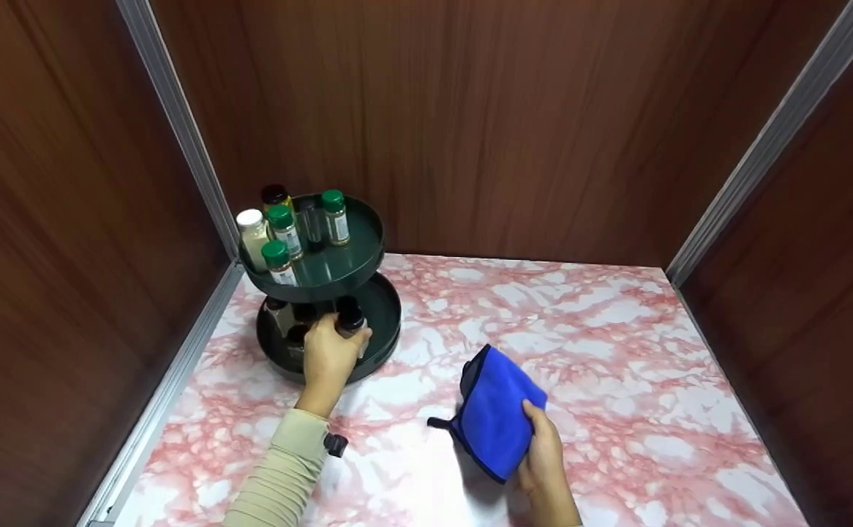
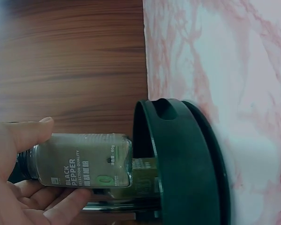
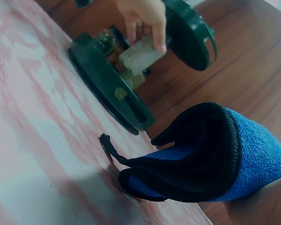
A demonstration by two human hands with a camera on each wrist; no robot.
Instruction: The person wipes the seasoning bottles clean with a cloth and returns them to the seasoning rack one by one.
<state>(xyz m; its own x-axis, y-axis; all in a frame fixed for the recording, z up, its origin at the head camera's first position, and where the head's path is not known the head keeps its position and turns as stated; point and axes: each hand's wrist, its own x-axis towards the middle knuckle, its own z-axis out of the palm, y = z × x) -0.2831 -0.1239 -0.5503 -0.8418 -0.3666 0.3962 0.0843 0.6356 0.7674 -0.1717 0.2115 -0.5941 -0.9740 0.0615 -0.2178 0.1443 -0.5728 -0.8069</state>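
A black pepper jar (image 2: 84, 159) with a dark lid is gripped by my left hand (image 1: 330, 355), thumb on one side and fingers on the other. In the left wrist view the jar's base is close to the rim of the lower tray (image 2: 187, 159) of a dark green two-tier rack (image 1: 386, 350). Other dark-lidded jars (image 1: 280, 316) stand on that tier, partly hidden by the upper tray and my hand. My right hand (image 1: 545, 457) holds a folded blue cloth (image 1: 496, 410) with black edging and a small black loop, above the table.
On the upper tray (image 1: 346, 267) stand several green-capped bottles (image 1: 337, 219), a white-capped bottle (image 1: 254, 238) and a dark-capped one (image 1: 276, 195). Brown wood-look panels (image 1: 507, 132) with metal corner strips enclose the pink-and-white marbled table (image 1: 617, 351) on three sides.
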